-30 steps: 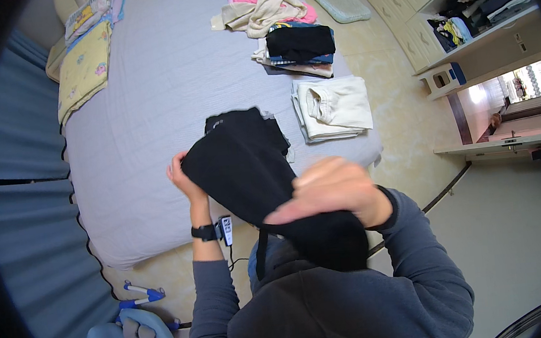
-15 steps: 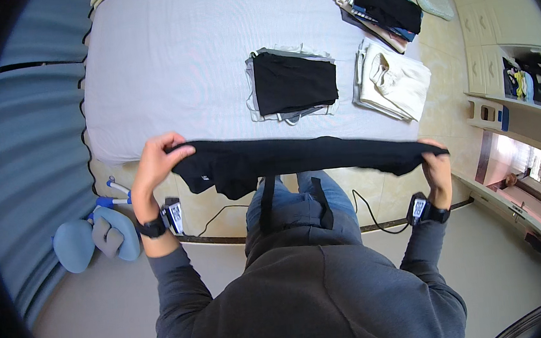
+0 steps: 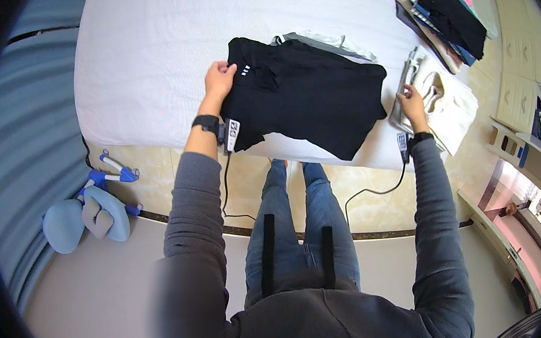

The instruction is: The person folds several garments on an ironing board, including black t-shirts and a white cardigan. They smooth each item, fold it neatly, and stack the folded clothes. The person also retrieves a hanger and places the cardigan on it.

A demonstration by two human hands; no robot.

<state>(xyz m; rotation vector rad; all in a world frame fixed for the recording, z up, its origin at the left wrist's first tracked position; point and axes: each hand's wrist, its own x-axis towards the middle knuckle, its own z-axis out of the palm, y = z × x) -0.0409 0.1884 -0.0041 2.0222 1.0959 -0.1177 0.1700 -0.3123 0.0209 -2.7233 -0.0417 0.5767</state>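
A black garment (image 3: 315,88) with a small white print near its far left corner lies spread and uneven on the bed, its near edge hanging toward the bed's front; its exact cut is not plain. My left hand (image 3: 218,83) pinches its left edge beside the print. Off the garment's right side, my right hand (image 3: 414,106) is loosely curled with fingers apart, over the edge of a folded pile topped by cream trousers (image 3: 448,99). Beneath the black garment, grey and white folded clothes (image 3: 333,42) stick out at the far side; the rest of them is covered.
A taller stack of folded clothes (image 3: 447,15) stands at the bed's far right. The bed (image 3: 146,70) has a pale sheet. On the left are a blue curtain (image 3: 34,119) and a blue-grey padded seat (image 3: 85,220). Dark cables (image 3: 375,192) run from both wrist devices.
The black garment, stretched between both hands before my body, is now down on the bed over the middle pile. My right hand has let go; both arms reach farther forward.
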